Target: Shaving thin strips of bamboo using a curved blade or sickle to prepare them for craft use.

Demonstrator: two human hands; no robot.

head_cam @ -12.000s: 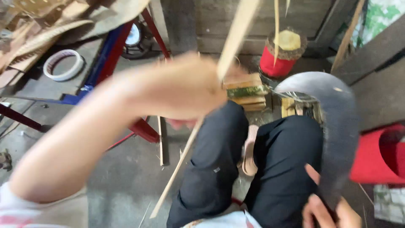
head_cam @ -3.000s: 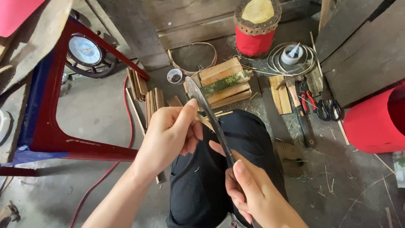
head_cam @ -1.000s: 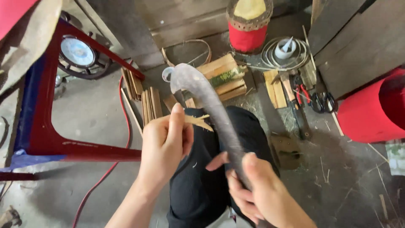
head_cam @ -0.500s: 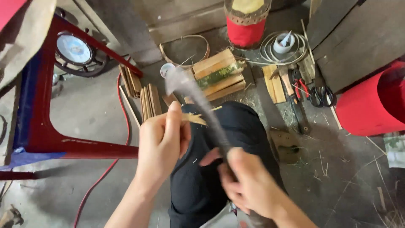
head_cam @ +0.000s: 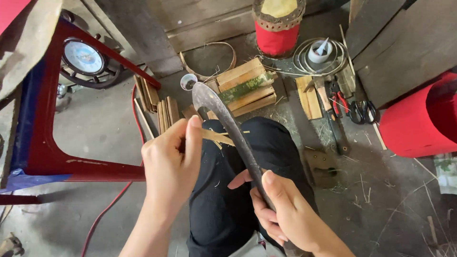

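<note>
Far left of frame: red-and-blue metal frame (head_cam: 71,164) on the concrete floor (head_cam: 95,128), round dial gauge (head_cam: 83,57) at upper left, red cable (head_cam: 112,209) running down lower left. Left hand (head_cam: 171,164) at centre-left, grip closed, thumb and fingers pinching a thin bamboo strip (head_cam: 216,137) that lies against the blade. Curved dark knife (head_cam: 228,128) runs from upper centre down to lower right, over the person's black-trousered knees (head_cam: 228,200); strip touches the blade about mid-length. Right hand (head_cam: 290,216) at lower centre-right, grip wrapped shut around the knife's handle end, index finger along the back of the blade. Behind the knife tip: small cup (head_cam: 188,82), stack of split bamboo blocks (head_cam: 245,88), bundle of slats (head_cam: 159,107) to its left. Top centre: red cylindrical stool (head_cam: 277,28). Right of it a wire coil (head_cam: 316,57) with tape roll inside, then a hand saw (head_cam: 333,119), pliers (head_cam: 339,100), scissors (head_cam: 364,112). Far right: red tub (head_cam: 419,123).
</note>
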